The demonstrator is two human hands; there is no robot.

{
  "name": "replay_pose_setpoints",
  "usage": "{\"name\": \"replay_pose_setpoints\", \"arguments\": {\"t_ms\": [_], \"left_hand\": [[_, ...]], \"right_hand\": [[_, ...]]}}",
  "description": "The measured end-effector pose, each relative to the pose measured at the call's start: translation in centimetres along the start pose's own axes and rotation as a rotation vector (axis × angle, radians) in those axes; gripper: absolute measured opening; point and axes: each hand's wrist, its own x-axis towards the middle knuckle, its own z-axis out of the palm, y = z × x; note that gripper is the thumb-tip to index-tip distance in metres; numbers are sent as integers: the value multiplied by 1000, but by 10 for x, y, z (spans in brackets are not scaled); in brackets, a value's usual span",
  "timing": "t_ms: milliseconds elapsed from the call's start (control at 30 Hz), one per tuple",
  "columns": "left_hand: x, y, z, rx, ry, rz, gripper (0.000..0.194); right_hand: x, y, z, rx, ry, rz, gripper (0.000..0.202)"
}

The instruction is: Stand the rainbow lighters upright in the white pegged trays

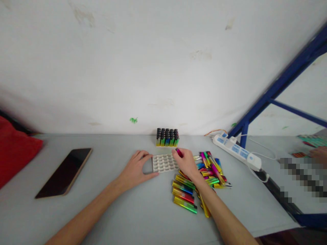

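A white tray [163, 163] with rows of round holes lies on the grey table. At its left edge is my left hand [138, 169], thumb and fingers spread apart around the corners. My right hand [186, 163] is closed on a dark pink lighter [179, 152] over the tray's right end. Behind the tray, a block of upright lighters [167, 137] with black tops stands in rows. Loose shiny lighters [213, 170] in several colours are heaped to the right, partly behind my right forearm, and more lie side by side [184, 194] nearer to me.
A dark phone or tablet [65, 173] lies at the left, beside red cloth [17, 146]. On the right are a white power strip [236, 151] with cables and a blue metal frame [263, 98]. Another person's hand [319, 153] shows at the far right edge.
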Motion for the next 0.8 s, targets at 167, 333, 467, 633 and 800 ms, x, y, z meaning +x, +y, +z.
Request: {"name": "replay_pose_setpoints", "arguments": {"t_ms": [167, 333, 467, 633, 800], "left_hand": [[-1, -1, 1, 1, 4, 3, 62], [-1, -1, 2, 4, 10, -4, 64], [-1, -1, 2, 3, -7, -13, 64], [1, 0, 0, -19, -11, -24, 65], [3, -4, 1, -61, -18, -43, 69]], "right_hand": [[0, -1, -3, -61, 37, -8, 42], [-2, -5, -7, -79, 30, -32, 57], [-3, -7, -10, -32, 0, -44, 62], [-3, -9, -10, 116, -186, -184, 55], [8, -13, -1, -44, -259, -326, 54]]}}
